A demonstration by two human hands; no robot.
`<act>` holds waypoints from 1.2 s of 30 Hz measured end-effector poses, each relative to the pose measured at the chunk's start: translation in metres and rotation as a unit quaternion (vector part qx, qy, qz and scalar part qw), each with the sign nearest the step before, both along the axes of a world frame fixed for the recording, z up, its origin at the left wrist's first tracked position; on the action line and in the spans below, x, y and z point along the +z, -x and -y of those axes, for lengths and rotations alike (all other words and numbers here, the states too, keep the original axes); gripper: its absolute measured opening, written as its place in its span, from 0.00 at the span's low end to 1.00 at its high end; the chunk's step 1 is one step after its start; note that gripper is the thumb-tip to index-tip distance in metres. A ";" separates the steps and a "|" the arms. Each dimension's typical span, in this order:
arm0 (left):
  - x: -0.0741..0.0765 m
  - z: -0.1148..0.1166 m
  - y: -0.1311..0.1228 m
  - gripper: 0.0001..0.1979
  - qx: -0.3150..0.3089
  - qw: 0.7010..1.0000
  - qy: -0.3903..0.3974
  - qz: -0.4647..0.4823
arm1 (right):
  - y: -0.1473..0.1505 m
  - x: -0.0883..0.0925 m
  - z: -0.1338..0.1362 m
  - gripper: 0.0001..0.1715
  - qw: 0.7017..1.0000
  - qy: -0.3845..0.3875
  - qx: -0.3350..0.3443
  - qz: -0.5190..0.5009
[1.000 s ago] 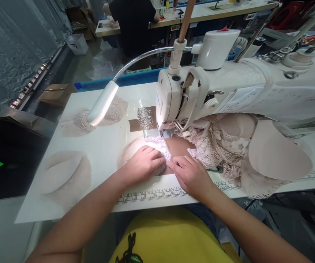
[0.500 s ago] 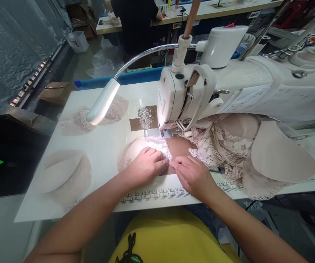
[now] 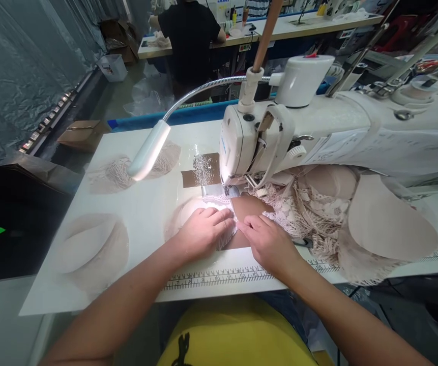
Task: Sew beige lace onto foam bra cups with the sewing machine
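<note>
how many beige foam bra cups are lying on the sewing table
3 plainly visible: one beige foam cup at the table's near left corner, a large cup on the right over the lace pile, and another tucked under the white sewing machine arm. More may be hidden beneath the lace.

Left hand (image 3: 202,235) and right hand (image 3: 267,243) are lying flat, fingertips nearly meeting, pressing a lace piece (image 3: 224,208) and a tan fabric piece (image 3: 250,207) onto the white counter (image 3: 142,213) just in front of the sewing machine (image 3: 318,132). A gooseneck lamp (image 3: 148,151) is shining over the counter's left half. Foam cups and loose lace (image 3: 356,218) are lying piled under the machine arm at right, and a person in black (image 3: 192,35) is sitting at a far counter.
</note>
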State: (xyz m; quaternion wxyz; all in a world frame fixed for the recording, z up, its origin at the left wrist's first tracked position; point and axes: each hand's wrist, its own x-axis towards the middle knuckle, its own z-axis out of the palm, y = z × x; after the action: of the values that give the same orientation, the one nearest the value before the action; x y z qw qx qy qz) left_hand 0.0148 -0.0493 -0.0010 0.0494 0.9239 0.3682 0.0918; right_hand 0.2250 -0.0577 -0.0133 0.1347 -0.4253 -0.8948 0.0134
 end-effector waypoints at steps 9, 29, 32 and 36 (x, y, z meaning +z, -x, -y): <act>0.001 -0.009 -0.007 0.22 0.027 0.996 -0.046 -0.065 | 0.002 0.002 0.001 0.20 1.000 -0.019 -0.003 0.014; -0.006 -0.010 -0.008 0.23 0.050 0.998 -0.045 0.002 | 0.004 0.002 0.004 0.17 0.999 -0.031 -0.027 0.011; -0.004 -0.012 -0.007 0.23 0.051 0.998 -0.040 0.008 | 0.005 0.003 0.004 0.16 0.999 -0.033 -0.026 0.013; 0.000 -0.016 -0.003 0.24 0.050 0.998 -0.027 -0.010 | 0.008 0.006 0.002 0.15 0.999 -0.030 -0.031 0.025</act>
State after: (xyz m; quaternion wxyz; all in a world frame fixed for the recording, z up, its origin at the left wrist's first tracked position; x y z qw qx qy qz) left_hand 0.0183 -0.0337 -0.0009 0.0163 0.9061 0.4120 0.0944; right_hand 0.2169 -0.0597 -0.0071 0.1249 -0.4487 -0.8845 -0.0281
